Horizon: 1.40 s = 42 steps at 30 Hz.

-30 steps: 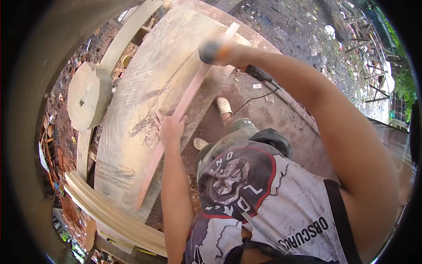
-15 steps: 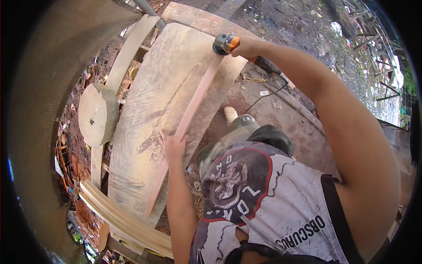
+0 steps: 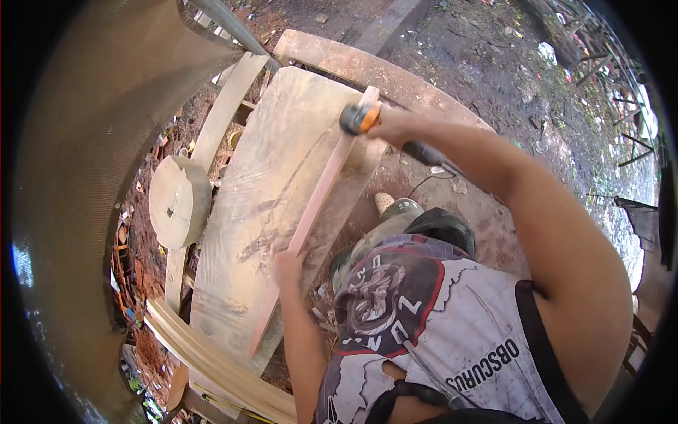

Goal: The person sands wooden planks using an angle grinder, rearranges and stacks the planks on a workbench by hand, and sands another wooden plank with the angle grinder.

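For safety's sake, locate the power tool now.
In the head view, the power tool is at upper middle, in the right hand, over the wooden strip near its far end.

The strip (image 3: pixel 321 196) lies on the slab (image 3: pixel 244 187) beneath the grinder (image 3: pixel 350 119), with the log slice (image 3: pixel 171 201) left of the slab.

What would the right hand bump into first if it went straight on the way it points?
Probably the plank past the board, and the grinder in the right hand would get there first. Heights are hard to tell, so it might pass over.
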Available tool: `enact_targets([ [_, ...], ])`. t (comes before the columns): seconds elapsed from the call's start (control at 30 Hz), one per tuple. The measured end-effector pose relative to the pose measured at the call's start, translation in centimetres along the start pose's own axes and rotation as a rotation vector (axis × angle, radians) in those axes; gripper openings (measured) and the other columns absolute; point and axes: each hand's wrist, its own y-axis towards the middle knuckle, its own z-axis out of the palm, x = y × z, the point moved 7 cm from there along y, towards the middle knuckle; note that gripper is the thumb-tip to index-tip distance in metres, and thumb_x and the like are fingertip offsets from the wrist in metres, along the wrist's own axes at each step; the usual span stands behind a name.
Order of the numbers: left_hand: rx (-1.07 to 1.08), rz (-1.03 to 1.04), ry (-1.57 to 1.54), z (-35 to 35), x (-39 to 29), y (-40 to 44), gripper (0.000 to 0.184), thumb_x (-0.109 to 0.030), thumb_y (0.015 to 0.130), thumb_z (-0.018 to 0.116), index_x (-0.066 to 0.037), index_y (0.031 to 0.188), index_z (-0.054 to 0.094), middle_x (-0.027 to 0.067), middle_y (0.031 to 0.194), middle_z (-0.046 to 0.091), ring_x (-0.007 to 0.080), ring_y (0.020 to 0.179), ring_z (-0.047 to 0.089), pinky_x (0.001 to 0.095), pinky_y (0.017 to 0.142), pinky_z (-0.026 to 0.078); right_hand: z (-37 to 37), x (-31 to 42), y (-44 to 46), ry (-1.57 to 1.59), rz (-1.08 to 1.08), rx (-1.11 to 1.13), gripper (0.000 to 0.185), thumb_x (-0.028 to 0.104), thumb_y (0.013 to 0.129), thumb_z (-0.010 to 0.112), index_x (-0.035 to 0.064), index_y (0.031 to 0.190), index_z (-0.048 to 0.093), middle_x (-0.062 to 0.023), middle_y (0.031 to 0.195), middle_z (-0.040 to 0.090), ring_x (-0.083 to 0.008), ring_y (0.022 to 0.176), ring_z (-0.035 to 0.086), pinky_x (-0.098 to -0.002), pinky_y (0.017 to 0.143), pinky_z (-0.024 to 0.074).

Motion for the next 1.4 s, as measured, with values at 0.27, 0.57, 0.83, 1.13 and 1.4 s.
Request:
enact_targets([
  [0.27, -0.144, -0.327, 0.055, 0.4, 10.5, -5.6, 0.057, -0.040, 0.081, 0.076, 0.005, 0.116, 0.071, 0.0293, 0.129, 0.063, 0.0440, 0.121, 0.059, 0.0492, 0.107, 0.045, -0.9, -2.2, 0.6, 0.053, -0.091, -0.024, 0.038, 0.029, 0.088, 0.072, 0.0061, 0.119, 0.069, -0.0136, 0.101, 0.072, -0.0230, 0.094, 0.067, -0.0377, 0.086, 0.0531],
  [0.57, -0.086, -0.370, 0.135, 3.4, 13.0, -4.4, 0.053, -0.047, 0.079, 0.079, -0.005, 0.110, 0.073, 0.0205, 0.114, 0.070, 0.0396, 0.109, 0.066, 0.0495, 0.095, 0.052, -4.6, -6.7, 4.8, 0.054, -0.006, -0.050, 0.030, 0.030, 0.091, 0.069, 0.0060, 0.109, 0.068, -0.0015, 0.088, 0.065, -0.0113, 0.084, 0.060, -0.0296, 0.077, 0.0492],
  [0.83, -0.289, -0.195, -0.195, 0.4, 3.5, -5.0, 0.035, -0.039, 0.081, 0.073, -0.006, 0.094, 0.075, 0.0189, 0.100, 0.073, 0.0383, 0.100, 0.068, 0.0488, 0.091, 0.052, 6.2, 3.5, -3.7, 0.105, -0.134, 0.053, 0.027, 0.028, 0.094, 0.068, 0.0036, 0.106, 0.069, 0.0023, 0.086, 0.062, -0.0087, 0.079, 0.056, -0.0285, 0.070, 0.0471],
  [1.13, -0.725, -0.142, -0.530, -1.9, 16.4, -17.1, 0.038, -0.031, 0.094, 0.063, -0.003, 0.119, 0.069, 0.0188, 0.119, 0.068, 0.0361, 0.120, 0.059, 0.0491, 0.109, 0.042, 25.1, 14.9, -15.1, -0.038, -0.085, 0.120, 0.026, 0.025, 0.095, 0.069, 0.0044, 0.112, 0.069, 0.0013, 0.088, 0.064, -0.0096, 0.080, 0.058, -0.0285, 0.070, 0.0487],
  [1.4, -0.676, -0.717, -0.593, 2.5, 46.9, -26.8, 0.053, -0.043, 0.101, 0.053, 0.004, 0.121, 0.070, 0.0223, 0.146, 0.053, 0.0400, 0.130, 0.054, 0.0439, 0.111, 0.041, 41.2, 24.2, -21.5, -0.077, -0.207, 0.191, 0.022, 0.022, 0.093, 0.070, 0.0027, 0.104, 0.067, 0.0009, 0.077, 0.060, -0.0098, 0.070, 0.055, -0.0308, 0.065, 0.0474],
])
